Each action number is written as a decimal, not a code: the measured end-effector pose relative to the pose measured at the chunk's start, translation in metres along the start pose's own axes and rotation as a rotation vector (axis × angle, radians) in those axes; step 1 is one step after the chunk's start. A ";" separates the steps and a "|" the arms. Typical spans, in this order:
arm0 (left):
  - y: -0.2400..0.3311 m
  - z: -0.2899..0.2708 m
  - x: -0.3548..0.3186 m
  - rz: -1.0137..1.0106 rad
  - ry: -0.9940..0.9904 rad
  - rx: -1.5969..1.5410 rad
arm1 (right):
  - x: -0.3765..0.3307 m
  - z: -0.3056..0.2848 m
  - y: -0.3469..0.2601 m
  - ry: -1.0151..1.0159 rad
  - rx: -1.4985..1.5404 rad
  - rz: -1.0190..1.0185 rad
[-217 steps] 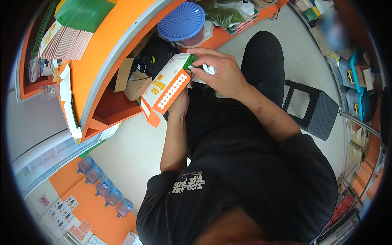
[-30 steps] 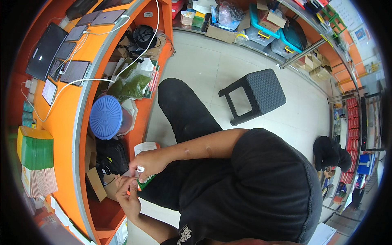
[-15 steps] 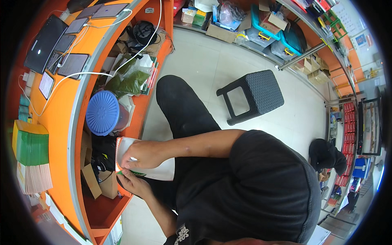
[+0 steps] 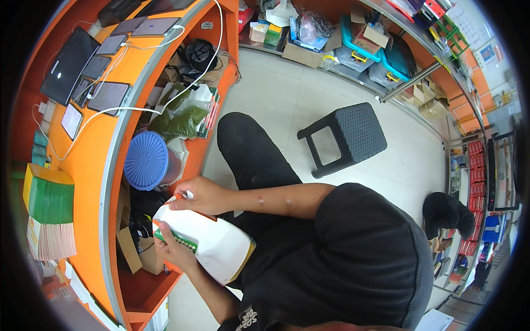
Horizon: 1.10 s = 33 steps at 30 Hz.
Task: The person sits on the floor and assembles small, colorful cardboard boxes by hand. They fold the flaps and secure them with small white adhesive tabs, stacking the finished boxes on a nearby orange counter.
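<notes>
A white paper booklet [image 4: 221, 237] with orange along its edge is tilted above my lap, its sheets bowed. My left hand [image 4: 175, 252] grips its lower left side, thumb on top, beside a green patterned strip [image 4: 185, 241]. On the upper edge, my right hand [image 4: 201, 196] is closed on the booklet, its thumb on the white sheet. A small whitish object [image 4: 188, 194] shows at the right-hand fingers; its kind cannot be made out. Fingers beneath the booklet are hidden.
An orange counter [image 4: 96, 176] with phones, tablets and white cables curves along the left; stacked green-and-yellow books [image 4: 49, 207] stand on it. Below are a blue-lidded tub [image 4: 146, 160] and cartons. A black stool [image 4: 353, 135] stands on the floor. Shelves line the far side and right.
The booklet has come up and tilted, showing its broad white face. My right hand has moved up from over the page to its upper edge. The whole view has shifted slightly.
</notes>
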<state>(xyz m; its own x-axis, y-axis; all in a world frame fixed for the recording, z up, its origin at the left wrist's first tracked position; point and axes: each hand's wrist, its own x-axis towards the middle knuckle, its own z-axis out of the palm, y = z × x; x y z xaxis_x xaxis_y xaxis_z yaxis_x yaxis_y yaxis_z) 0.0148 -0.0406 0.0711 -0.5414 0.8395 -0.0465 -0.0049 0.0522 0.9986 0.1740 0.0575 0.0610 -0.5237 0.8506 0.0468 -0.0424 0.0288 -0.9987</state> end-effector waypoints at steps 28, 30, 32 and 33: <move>0.027 -0.001 0.019 -0.249 -0.178 0.085 | 0.023 0.003 -0.019 0.251 -0.141 -0.005; 0.023 -0.013 0.010 -0.152 -0.129 0.160 | 0.020 0.006 -0.006 0.197 0.136 0.091; 0.018 -0.009 0.002 0.249 0.101 0.186 | 0.006 -0.016 -0.001 -0.023 0.314 0.372; 0.011 -0.018 0.002 0.319 0.125 0.209 | -0.003 -0.019 0.003 -0.134 0.494 0.512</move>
<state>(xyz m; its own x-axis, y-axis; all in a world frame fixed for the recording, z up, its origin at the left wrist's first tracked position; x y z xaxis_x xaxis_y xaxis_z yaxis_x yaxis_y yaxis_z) -0.0016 -0.0481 0.0826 -0.5859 0.7601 0.2811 0.3444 -0.0804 0.9354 0.1916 0.0647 0.0577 -0.6795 0.6210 -0.3906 -0.1267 -0.6237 -0.7713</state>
